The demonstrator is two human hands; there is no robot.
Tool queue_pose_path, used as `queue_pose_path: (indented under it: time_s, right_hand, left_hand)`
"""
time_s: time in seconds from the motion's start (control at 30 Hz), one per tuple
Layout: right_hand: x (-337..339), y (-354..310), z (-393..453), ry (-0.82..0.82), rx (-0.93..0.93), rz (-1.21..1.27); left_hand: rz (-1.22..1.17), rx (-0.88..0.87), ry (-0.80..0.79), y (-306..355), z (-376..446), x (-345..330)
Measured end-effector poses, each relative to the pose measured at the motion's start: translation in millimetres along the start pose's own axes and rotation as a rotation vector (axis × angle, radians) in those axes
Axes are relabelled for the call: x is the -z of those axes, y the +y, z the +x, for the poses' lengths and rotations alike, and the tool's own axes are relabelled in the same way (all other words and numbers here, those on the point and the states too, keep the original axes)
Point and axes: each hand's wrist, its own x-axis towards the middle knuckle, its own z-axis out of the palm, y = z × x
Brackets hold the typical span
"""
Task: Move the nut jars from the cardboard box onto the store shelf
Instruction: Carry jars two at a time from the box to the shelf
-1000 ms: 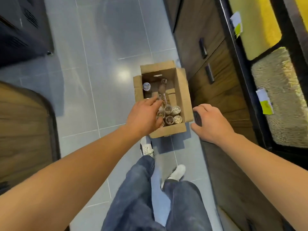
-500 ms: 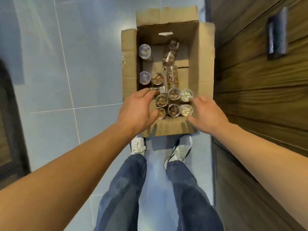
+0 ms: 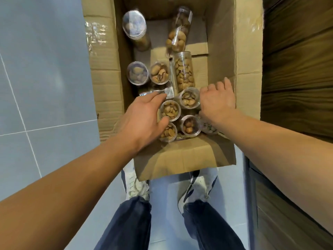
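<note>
An open cardboard box (image 3: 248, 51) stands on the floor, holding several clear nut jars. My left hand (image 3: 144, 116) reaches in from the left, fingers and thumb wrapped around an upright almond jar (image 3: 170, 110). My right hand (image 3: 218, 101) is lowered into the box's right side beside another upright jar (image 3: 190, 100); its fingertips bend down out of sight and whatever lies under it is hidden. Below its wrist a jar of pale nuts (image 3: 209, 128) peeks out. Two long jars (image 3: 183, 71) lie on their sides further back.
A dark wooden cabinet (image 3: 297, 69) rises right against the box's right side. Grey floor tiles (image 3: 45, 69) spread out to the left. My shoes (image 3: 136, 184) and jeans stand just behind the box's near flap (image 3: 180, 159).
The view has dropped much closer to the box. Both hands have gone from above the near edge down among the jars, the left one wrapping round an almond jar.
</note>
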Motion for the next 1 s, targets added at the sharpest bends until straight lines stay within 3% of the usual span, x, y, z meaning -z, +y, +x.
queue_pose_path:
  time_s: [0.1,0.27,0.5,0.63,0.87,1.0]
  right_hand:
    - [-6,-3,4,0.034,-0.008,-0.054]
    - [6,6,-27,0.159,-0.010,0.074]
    - [20,32,-150,0.341,-0.256,0.732]
    - [11,26,-224,0.404,-0.473,0.936]
    - [-32,-2,-294,0.335,-0.859,1.045]
    - [-71,-26,-280,0.262,-0.916,1.053]
  left_hand:
    - [-0.013,-0.022,0.009,-3,5,-3]
    - [0.028,-0.081,-0.054,7,5,12]
    - [0.103,-0.222,-0.096,55,-8,40]
    - [0.103,-0.333,-0.151,84,-22,43]
    - [0.212,-0.512,-0.231,101,-20,20]
    - [0.236,-0.539,-0.280,100,-4,-1]
